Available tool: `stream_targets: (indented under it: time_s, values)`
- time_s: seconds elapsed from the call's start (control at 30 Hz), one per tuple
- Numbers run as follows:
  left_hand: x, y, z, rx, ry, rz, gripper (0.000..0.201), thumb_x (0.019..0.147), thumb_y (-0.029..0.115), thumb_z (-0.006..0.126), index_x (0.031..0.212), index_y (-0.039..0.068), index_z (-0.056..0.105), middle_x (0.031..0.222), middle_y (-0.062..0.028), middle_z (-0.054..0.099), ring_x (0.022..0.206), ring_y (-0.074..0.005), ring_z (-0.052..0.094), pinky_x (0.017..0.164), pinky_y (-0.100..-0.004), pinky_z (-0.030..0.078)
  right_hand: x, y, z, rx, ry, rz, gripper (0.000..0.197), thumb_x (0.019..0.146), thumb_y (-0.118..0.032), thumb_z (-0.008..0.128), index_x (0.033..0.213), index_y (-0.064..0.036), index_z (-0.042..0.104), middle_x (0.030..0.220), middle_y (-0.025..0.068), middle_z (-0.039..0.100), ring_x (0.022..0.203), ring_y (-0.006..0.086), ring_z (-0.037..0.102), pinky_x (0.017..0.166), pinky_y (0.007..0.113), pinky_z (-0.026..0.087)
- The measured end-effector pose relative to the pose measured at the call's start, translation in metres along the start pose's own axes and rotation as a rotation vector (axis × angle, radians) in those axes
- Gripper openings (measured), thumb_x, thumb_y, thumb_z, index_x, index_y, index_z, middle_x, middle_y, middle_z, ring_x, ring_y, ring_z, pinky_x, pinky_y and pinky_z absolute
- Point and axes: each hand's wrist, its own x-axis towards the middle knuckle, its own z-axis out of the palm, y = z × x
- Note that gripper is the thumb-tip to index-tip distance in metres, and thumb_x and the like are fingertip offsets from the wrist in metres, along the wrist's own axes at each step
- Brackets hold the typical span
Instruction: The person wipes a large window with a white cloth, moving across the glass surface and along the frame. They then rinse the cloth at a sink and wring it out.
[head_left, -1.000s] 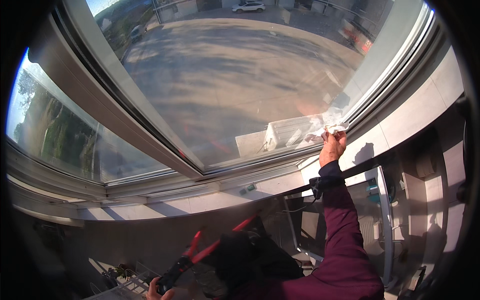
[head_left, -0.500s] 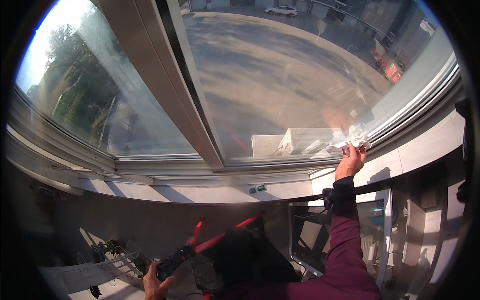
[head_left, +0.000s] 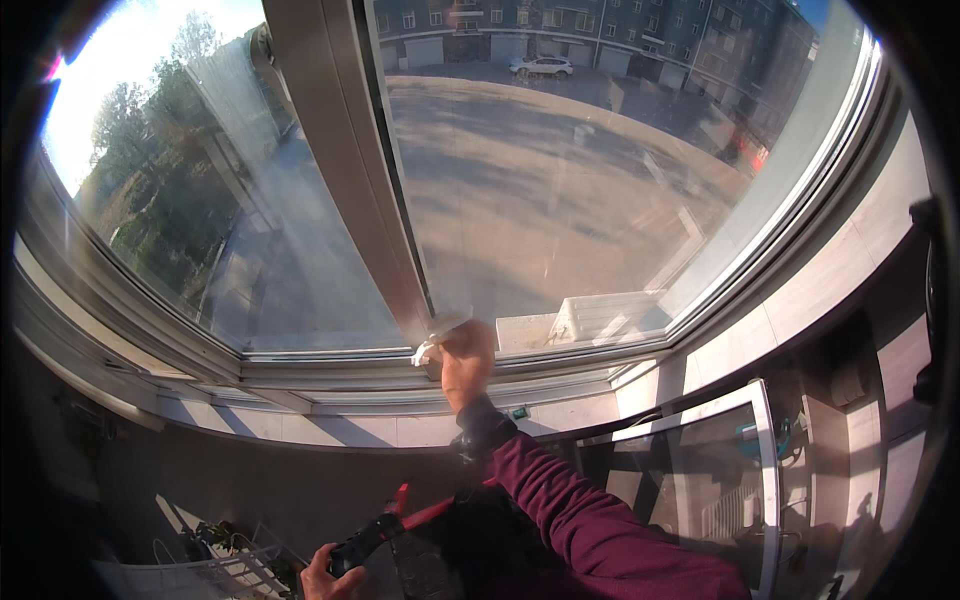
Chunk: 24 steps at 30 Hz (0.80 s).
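My right hand (head_left: 467, 362) is closed on a crumpled white paper tissue (head_left: 428, 352), partly hidden by the fingers and smeared by motion. The hand presses at the lower left corner of the right window pane (head_left: 560, 200), close to the upright frame post (head_left: 350, 150). Low in the picture, my left hand (head_left: 328, 577) is wrapped around the black grip (head_left: 362, 543) of a red metal frame (head_left: 428, 514). Most of that frame is hidden under my dark clothing.
Below the window runs a pale tiled sill (head_left: 420, 430) with a small green object (head_left: 519, 412) on it. A white-framed glass panel (head_left: 762, 440) leans at the right. A white wire rack (head_left: 200, 575) with a plant (head_left: 225, 537) stands at lower left.
My right hand has swept left along the bottom of the pane with the tissue, from its right corner to the post. My left hand keeps its hold; the view has shifted.
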Motion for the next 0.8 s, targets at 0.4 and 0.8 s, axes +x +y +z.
stream_targets:
  time_s: [0.4,0.8]
  values:
    - [-0.012,0.011,0.002,-0.147,0.007,0.037,0.067,0.085,0.033,0.089,0.139,0.002,0.065,0.114,-0.0198,0.078,0.101,-0.0293,0.074,0.089,-0.0413,0.058,0.216,0.068,-0.305,0.445,0.523,0.245,0.038,0.094,0.004,0.072,0.127,-0.0054,0.056,0.120,0.0056,0.064,0.102,0.0190,0.069,0.083,0.032,0.059]
    - [-0.006,-0.006,0.005,-0.017,0.019,0.138,0.056,0.089,0.028,0.087,0.133,-0.001,0.065,0.110,-0.0204,0.076,0.098,-0.0301,0.073,0.087,-0.0416,0.057,0.252,0.088,-0.384,0.423,0.545,0.238,0.037,0.095,0.003,0.070,0.128,-0.0042,0.055,0.117,0.0079,0.063,0.092,0.0221,0.069,0.079,0.034,0.057]
